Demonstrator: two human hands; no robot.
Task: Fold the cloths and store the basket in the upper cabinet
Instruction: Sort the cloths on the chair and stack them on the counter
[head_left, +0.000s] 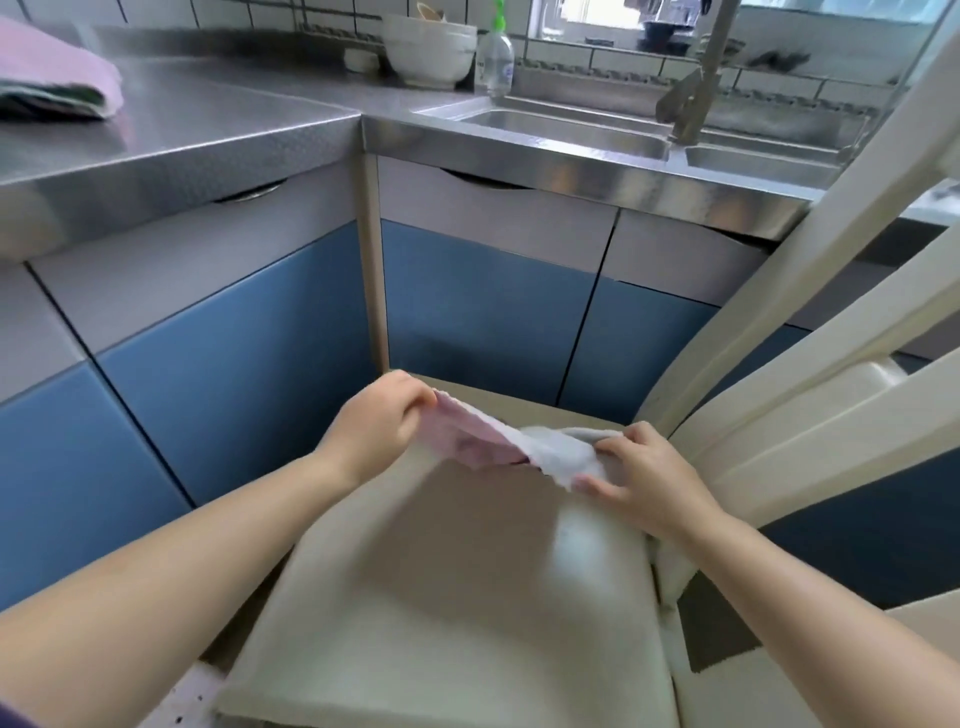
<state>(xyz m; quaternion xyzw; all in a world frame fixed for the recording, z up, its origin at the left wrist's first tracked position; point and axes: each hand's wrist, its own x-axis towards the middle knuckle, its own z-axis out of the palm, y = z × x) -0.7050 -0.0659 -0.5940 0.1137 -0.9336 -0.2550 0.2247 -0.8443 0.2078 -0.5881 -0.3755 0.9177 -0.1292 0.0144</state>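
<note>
- chair: the cloth hangs just above the seat's far edge. risk: it's pulled taut off the surface, so a fold made in the air likely comes out skewed; if either pinch slips, that end drops to the seat or over the edge to the floor.
- counter: a folded pile sits at far left, well apart from the hands; the reach across may undo a loose fold.
- sink: beyond the chair, wet-zone risk if the cloth swings there.
- bowls and bottle stand near the sink corner.
- left hand pinches the pink end, right hand grips the white end.
- basket and upper cabinet aren't in view.
</note>
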